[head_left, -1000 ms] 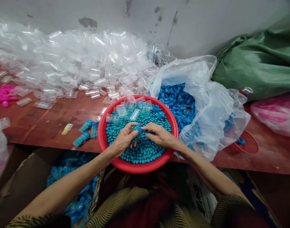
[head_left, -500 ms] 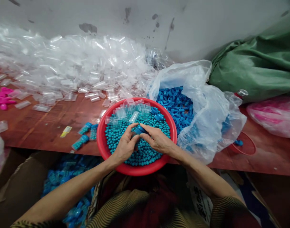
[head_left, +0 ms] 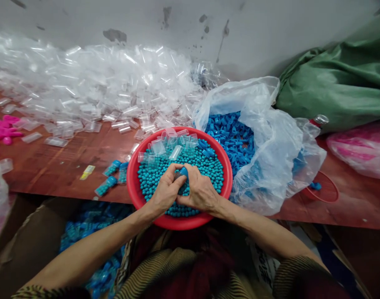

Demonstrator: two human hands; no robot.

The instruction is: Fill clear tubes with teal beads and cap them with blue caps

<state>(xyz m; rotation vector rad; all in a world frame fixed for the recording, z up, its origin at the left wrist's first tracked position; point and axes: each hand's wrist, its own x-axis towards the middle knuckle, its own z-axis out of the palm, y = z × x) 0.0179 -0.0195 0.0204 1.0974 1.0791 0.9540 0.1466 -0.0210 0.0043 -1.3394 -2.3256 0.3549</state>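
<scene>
Both hands meet over the red basin [head_left: 133, 178], with a blue-ended piece [head_left: 184, 171] between them above the beads [head_left: 152, 182]. The left hand's [head_left: 165, 189] grip is closed on the piece, thumb pressed against it; the right hand's [head_left: 204, 193] grip is curled around its other side, also holding it.

Work appears well under way. Just left of the basin, a few filled tubes [head_left: 106, 186] with blue tops lie on the counter [head_left: 74, 162], and below them a cardboard box [head_left: 18, 245] holds a large heap of blue and turquoise pieces. Much seems left: a great pile of clear tubes [head_left: 115, 83] spreads behind the basin, blue parts [head_left: 229, 137] fill a plastic bag [head_left: 273, 137] to its right, and more clear tubes lie in it, on the beads.

Fingers cover most of the held piece, so whether its top is fully seated cannot be told. The box's contents are dim and partly behind the left forearm; the pile is cut off at the frame's left edge.
</scene>
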